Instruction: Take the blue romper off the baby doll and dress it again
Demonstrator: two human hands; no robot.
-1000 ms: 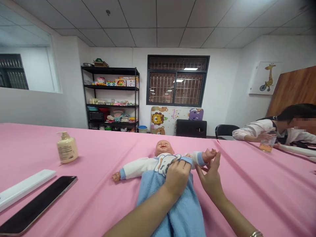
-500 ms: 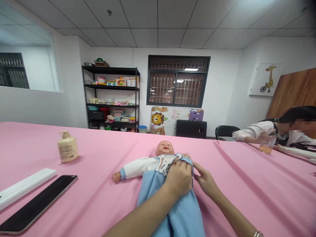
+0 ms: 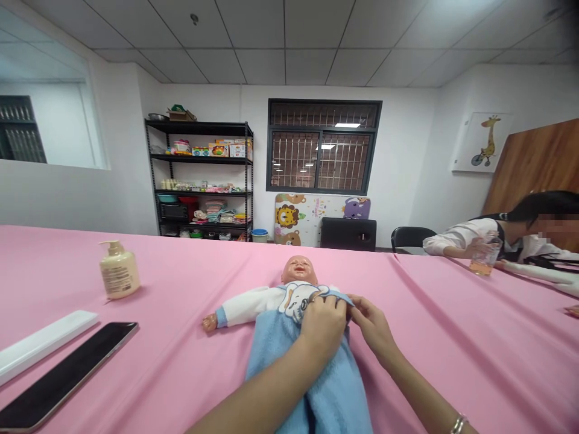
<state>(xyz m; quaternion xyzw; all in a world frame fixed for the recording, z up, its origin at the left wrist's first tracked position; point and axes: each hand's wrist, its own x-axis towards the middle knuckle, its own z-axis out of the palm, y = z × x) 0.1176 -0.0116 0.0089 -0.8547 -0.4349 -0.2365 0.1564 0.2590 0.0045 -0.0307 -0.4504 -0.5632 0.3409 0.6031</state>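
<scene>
A baby doll (image 3: 298,269) lies on its back on the pink tablecloth (image 3: 452,367), dressed in a white-sleeved top and a blue towelling garment (image 3: 275,355) with an elephant print. My left hand (image 3: 323,325) rests on the doll's chest, its fingers gripping the garment near the collar. My right hand (image 3: 373,328) pinches the garment's upper edge at the doll's shoulder. The doll's arm on that side is hidden. Its other arm lies out to the left, bare hand showing.
A cream pump bottle (image 3: 119,271), a long white case (image 3: 45,340) and a black phone (image 3: 67,377) lie left on the table. At the right, a seated person holds a clear bottle (image 3: 482,259). A black shelf of baby supplies (image 3: 199,181) stands beyond.
My right hand has moved from the doll's hand to the garment's edge. The doll's arm on that side, visible a second ago, is now hidden beneath the garment.
</scene>
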